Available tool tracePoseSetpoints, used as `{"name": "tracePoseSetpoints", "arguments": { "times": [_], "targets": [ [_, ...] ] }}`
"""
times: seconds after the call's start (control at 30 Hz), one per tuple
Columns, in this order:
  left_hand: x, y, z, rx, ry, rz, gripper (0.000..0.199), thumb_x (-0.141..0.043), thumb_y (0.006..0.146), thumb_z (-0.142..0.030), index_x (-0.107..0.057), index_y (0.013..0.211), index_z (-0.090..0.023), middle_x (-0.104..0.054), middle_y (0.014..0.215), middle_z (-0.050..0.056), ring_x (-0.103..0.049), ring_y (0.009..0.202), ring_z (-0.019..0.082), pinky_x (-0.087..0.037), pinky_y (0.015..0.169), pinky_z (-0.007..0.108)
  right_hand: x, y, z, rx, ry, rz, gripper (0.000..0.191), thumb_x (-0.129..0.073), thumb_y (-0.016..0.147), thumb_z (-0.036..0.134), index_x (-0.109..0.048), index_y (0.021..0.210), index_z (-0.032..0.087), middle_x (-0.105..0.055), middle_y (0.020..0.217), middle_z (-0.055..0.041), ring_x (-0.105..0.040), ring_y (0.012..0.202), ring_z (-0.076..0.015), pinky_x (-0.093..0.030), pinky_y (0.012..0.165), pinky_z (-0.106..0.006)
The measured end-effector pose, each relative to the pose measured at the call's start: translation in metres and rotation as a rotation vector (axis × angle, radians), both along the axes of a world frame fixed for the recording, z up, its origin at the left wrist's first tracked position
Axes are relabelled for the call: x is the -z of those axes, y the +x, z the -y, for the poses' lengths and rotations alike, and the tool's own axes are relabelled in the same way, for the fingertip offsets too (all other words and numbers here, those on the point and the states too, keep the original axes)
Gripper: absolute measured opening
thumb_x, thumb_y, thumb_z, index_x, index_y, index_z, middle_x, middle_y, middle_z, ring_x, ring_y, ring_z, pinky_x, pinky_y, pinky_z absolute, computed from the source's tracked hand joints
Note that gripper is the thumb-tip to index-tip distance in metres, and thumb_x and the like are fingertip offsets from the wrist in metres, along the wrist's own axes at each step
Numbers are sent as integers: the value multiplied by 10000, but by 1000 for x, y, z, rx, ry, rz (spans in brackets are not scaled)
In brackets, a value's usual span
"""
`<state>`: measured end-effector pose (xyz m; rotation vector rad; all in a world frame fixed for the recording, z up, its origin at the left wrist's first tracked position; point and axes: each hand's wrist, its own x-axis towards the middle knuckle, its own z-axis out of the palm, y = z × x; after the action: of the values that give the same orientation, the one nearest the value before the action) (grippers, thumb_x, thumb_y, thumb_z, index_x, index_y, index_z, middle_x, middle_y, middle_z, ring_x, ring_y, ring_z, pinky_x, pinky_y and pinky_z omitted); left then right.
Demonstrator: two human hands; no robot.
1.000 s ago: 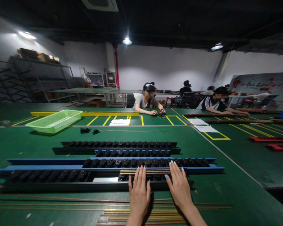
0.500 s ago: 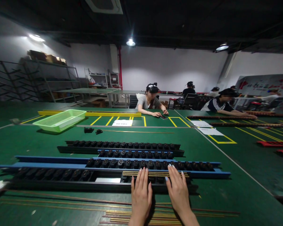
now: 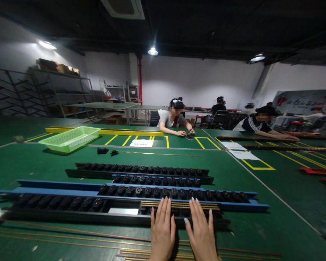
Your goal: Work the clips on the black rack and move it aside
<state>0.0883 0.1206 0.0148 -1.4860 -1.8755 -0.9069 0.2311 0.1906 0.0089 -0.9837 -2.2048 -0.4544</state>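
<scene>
Flat over the near black rail [image 3: 78,215], my left hand [image 3: 162,228] has its fingers stretched forward onto thin brass rods [image 3: 180,205]. Beside it to the right, my right hand [image 3: 201,228] also lies with straight fingers, its fingertips on the same rods. Those rods rest across black socket modules seated in the rail, partly hidden by my fingers. More socket modules [image 3: 76,203] fill the rail's left part, and a pale strip [image 3: 123,211] shows in the gap between. Under my wrists, loose brass and reddish rods [image 3: 141,251] lie on the green table.
Behind the near rail lie a blue rail [image 3: 51,191] with socket modules and another black rail [image 3: 70,174]. Farther off are a light green basket [image 3: 70,139], a yellow rail [image 3: 130,132] and small black parts [image 3: 102,150]. Co-workers sit across the table, one near a phone [image 3: 189,137].
My right hand has shifted slightly left and toward me along the rods, closer to my left hand. My left hand stays nearly in place. The camera view has moved a little.
</scene>
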Motion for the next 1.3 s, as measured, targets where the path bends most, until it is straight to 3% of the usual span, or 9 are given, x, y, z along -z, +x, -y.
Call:
{"name": "tracePoseSetpoints", "arguments": {
  "times": [0.27,0.4,0.6,0.83,1.0,1.3],
  "targets": [
    [7,-3,1,-6,-61,-20,606,-436,893,-206,-240,1466,-230,-527,1383,33,-450,1288,157,-213,1118,331,1,-3,6,-12,-78,60,675,-345,945,437,-57,1505,195,-389,1466,-96,-397,1333,-231,-31,1138,-517],
    [7,-3,0,-11,-73,-23,600,-435,894,-210,-248,1464,-225,-511,1397,32,-439,1296,159,-189,1129,338,4,-4,5,-48,-84,81,657,-366,944,423,-85,1502,220,-406,1457,-69,-406,1328,-219,32,1142,-530],
    [5,-2,1,-12,-42,-34,581,-427,893,-206,-279,1455,-207,-524,1385,45,-436,1297,165,-170,1136,349,4,-5,6,-65,-127,50,644,-349,948,411,-75,1502,230,-403,1459,-79,-414,1324,-239,-89,1136,-567],
    [3,0,1,-10,-16,-24,581,-420,878,-185,-303,1446,-218,-527,1382,41,-428,1303,167,-150,1145,357,-2,-15,12,-237,-63,102,669,-376,939,428,-82,1501,217,-417,1442,-75,-445,1301,-231,-133,1147,-512],
    [7,2,-1,-14,-11,9,594,-420,876,-199,-284,1454,-216,-539,1369,56,-449,1286,181,-173,1137,364,3,-17,13,-213,-97,108,667,-372,939,423,-72,1500,225,-404,1455,-71,-421,1319,-231,-185,1136,-512],
    [5,2,-1,10,4,16,596,-420,876,-186,-280,1454,-211,-532,1377,37,-425,1306,164,-132,1152,351,4,-18,13,-152,-111,121,642,-349,950,410,-88,1502,212,-336,1488,-71,-356,1361,-225,-17,1150,-550]
  ]
}}
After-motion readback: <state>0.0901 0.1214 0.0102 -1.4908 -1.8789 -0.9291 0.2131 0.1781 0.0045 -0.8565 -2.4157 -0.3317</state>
